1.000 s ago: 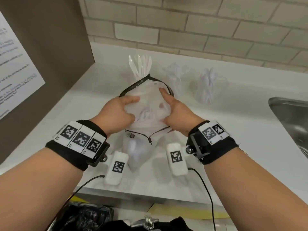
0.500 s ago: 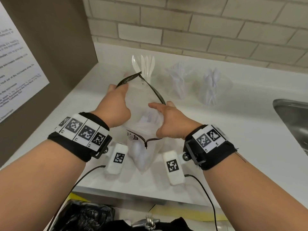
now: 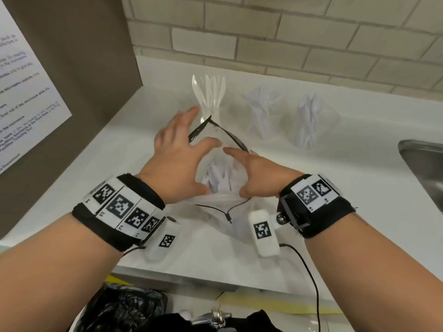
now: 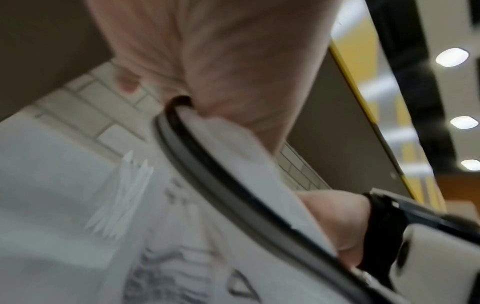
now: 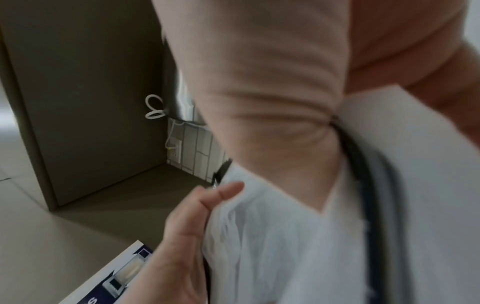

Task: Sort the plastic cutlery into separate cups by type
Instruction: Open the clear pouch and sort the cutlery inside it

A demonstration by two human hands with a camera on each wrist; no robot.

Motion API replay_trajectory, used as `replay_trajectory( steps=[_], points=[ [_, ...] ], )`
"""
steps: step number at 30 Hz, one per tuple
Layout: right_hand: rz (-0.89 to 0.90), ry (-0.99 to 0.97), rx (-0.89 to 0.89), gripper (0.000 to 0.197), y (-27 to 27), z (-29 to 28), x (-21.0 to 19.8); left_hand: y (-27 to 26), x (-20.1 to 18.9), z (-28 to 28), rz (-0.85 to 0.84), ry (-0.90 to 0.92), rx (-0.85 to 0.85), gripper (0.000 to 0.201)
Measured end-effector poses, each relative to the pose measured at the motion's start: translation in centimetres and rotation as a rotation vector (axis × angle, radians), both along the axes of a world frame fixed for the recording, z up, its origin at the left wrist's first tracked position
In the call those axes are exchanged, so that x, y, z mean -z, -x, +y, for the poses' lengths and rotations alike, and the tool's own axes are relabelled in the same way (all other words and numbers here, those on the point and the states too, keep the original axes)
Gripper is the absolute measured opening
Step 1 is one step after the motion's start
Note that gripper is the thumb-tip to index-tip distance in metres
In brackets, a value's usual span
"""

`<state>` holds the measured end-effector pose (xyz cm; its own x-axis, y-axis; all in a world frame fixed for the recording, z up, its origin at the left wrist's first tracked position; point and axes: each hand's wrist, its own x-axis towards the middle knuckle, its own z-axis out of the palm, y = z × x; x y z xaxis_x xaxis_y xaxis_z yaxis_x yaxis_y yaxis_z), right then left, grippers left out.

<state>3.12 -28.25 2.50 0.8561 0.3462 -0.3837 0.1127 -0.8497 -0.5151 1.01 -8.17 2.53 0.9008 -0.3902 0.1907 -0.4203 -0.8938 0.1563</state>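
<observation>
A clear plastic bag (image 3: 239, 224) with a black zip rim (image 3: 230, 135) stands on the white counter (image 3: 119, 164), white cutlery (image 3: 219, 178) loose inside it. My left hand (image 3: 202, 128) has straight, spread fingers, and the rim (image 4: 221, 185) lies in the crook of its thumb. My right hand (image 3: 236, 172) curls round the bag's right side, with the rim caught in its thumb fold. Between the two hands the mouth gapes. Behind stand three clear cups: knives (image 3: 208, 97), forks (image 3: 261, 109) and spoons (image 3: 309, 121).
A brown panel (image 3: 72, 68) with a paper notice walls off the left. A steel sink (image 3: 422, 164) starts at the right. The brick wall (image 3: 263, 32) is just behind the cups. Below the counter's front edge lies a black bin bag (image 3: 124, 307).
Both hands have lifted the bag's rim and pulled the mouth wider. The left hand's fingers, curled on the rim half a second ago, are now stretched out toward the knife cup.
</observation>
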Motion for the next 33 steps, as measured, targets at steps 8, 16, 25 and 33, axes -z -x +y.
replay_trajectory(
  steps=[8,16,25,33],
  points=[
    [-0.136,0.150,0.018,0.054,0.9,-1.3,0.6,-2.5,0.6,-1.2,0.212,-0.426,0.056,0.091],
    [-0.002,0.309,0.086,0.084,1.9,-0.9,0.1,-2.1,1.8,-1.6,0.281,-0.086,-0.145,0.061],
    [-0.509,0.053,0.033,0.036,1.3,1.9,-1.3,-1.0,1.8,-1.3,0.319,0.117,-0.170,0.076],
    [-0.244,0.517,-0.148,0.046,-0.8,4.8,1.2,0.2,1.5,-1.2,0.379,0.046,-0.137,0.073]
  ],
)
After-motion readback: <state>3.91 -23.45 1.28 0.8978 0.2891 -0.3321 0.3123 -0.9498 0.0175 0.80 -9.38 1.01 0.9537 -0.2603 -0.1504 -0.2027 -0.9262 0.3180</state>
